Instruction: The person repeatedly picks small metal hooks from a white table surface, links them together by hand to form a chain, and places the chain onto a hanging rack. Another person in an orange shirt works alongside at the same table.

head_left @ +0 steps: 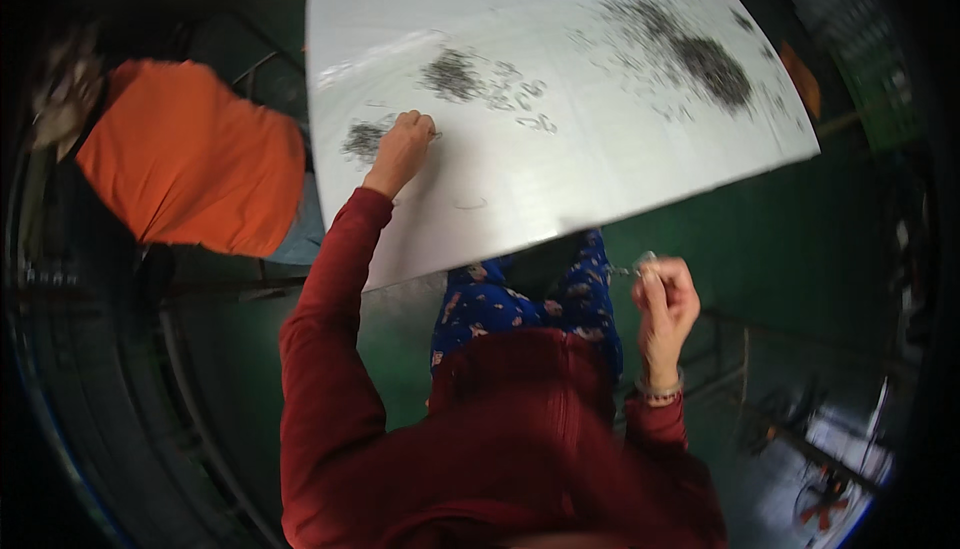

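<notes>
My left hand (403, 152) reaches over the white table (560, 184) with its fingers pinched together. A tiny dark bit shows at the fingertips, too small to name. Just left of this hand lies a small pile of thin dark wire pieces (362, 141). Farther back is a second dark pile (450, 75), with loose curved metal pieces (520, 94) scattered at its right. A single bent wire (469, 205) lies nearer the front edge. Off the table's front edge, at the right, my right hand (667, 301) is closed on small shiny metal pieces (626, 271) that stick out leftward.
A larger dark heap of small metal pieces (712, 71) spreads over the table's far right. At my left sits another person in an orange top (195, 159), close to the table's left edge. The green floor (740, 219) shows at the right, with metal frame bars beyond.
</notes>
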A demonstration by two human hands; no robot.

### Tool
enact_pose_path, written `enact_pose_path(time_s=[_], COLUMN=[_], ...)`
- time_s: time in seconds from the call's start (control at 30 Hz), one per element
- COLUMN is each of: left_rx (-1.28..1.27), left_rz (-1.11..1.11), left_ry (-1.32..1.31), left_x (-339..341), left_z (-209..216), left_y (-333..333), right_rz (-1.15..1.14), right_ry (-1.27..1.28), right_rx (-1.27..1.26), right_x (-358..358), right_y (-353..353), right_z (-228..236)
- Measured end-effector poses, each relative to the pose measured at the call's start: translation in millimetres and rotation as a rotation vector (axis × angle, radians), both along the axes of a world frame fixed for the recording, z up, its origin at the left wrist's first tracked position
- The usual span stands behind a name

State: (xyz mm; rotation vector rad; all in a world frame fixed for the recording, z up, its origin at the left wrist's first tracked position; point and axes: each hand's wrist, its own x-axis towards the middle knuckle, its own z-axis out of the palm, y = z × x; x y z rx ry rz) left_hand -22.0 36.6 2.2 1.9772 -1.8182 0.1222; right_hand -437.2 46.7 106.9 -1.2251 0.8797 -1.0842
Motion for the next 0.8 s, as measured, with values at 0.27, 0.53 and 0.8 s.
enact_pose_path(time_s=[0.27, 0.53, 0.8], left_rx=[0.105, -0.092, -0.070], left_rz=[-0.354, -0.411, -0.366], left_ry=[1.331, 1.075, 1.227], left_x=[-195.2, -254.5, -259.5], left_z=[79.0, 108.5, 107.2], left_y=[19.1, 22.6, 27.0], right_rz=[-0.047, -0.109, -0.124], right_ry=[-0.108, -0.044, 0.069], right_rx=[0.120, 0.025, -0.178], right_x=[7.9, 13.5, 20.8], right_y=[2.7, 2.4, 3.5], right_z=[-8.7, -14.9, -23.7])
